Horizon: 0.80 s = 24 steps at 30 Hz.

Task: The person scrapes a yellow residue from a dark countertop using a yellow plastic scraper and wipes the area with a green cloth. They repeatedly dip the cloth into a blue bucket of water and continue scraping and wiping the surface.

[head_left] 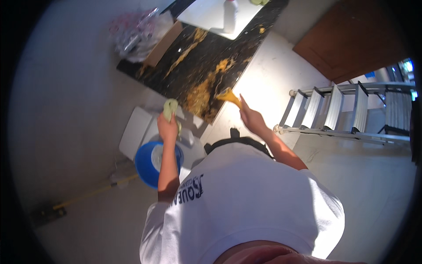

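Note:
A pale green cloth (170, 107) is bunched in my left hand (167, 127), whose fingers are closed round it. My left hand is raised above the white toilet (135, 132), off the near left corner of the black countertop (200, 72) with gold veining. In my right hand (253, 119) is a yellow tool (229, 97) with a flared end, gripped by its narrow handle. The flared end lies over the counter's front edge; whether it touches the stone I cannot tell, and its exact kind is unclear.
A blue bucket (145, 163) stands below my left forearm. The white sink (206, 17) holds a white bottle (230, 15). A cardboard box (163, 44) with clear plastic (140, 35) sits at the counter's left. To the right are a metal stepladder (334, 108) and a brown wooden panel (347, 39). A yellow-handled pole (94, 193) lies lower left.

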### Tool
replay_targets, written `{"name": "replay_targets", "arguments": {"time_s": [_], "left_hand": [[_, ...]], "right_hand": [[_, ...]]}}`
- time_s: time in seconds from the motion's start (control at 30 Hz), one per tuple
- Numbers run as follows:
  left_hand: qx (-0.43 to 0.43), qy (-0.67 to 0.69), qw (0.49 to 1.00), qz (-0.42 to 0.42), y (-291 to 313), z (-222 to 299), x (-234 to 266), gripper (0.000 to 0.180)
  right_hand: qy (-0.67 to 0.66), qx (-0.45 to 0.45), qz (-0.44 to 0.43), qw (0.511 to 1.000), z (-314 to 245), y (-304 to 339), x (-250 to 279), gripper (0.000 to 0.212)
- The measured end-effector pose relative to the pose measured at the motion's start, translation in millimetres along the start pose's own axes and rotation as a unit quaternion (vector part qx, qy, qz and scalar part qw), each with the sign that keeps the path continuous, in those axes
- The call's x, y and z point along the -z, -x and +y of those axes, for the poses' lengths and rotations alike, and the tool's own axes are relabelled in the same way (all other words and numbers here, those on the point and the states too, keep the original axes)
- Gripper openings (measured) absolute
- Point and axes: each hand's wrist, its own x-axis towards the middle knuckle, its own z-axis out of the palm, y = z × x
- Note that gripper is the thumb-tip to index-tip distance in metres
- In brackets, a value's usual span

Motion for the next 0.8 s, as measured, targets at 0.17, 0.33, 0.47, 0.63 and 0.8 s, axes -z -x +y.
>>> {"name": "replay_targets", "arguments": {"time_s": [0.17,0.33,0.47,0.63,0.8], "left_hand": [[-0.105,0.075,0.981,0.147,-4,22,-2,0.051],[-0.186,-0.07,0.971,0.13,-54,61,-28,0.062],[-0.204,-0.143,0.959,0.133,-71,68,-45,0.068],[-0.221,-0.139,0.951,0.167,-75,58,-54,0.067],[-0.207,-0.142,0.955,0.158,-74,58,-55,0.067]], "right_hand": [[0.038,0.09,-0.07,0.993,-1,12,-24,0.065],[0.081,0.086,-0.088,0.989,-10,8,-34,0.067],[0.097,0.067,-0.071,0.991,-18,8,-34,0.07],[0.111,0.058,-0.056,0.991,-18,19,-39,0.07],[0.102,0.093,-0.001,0.99,-17,21,-46,0.071]]}}
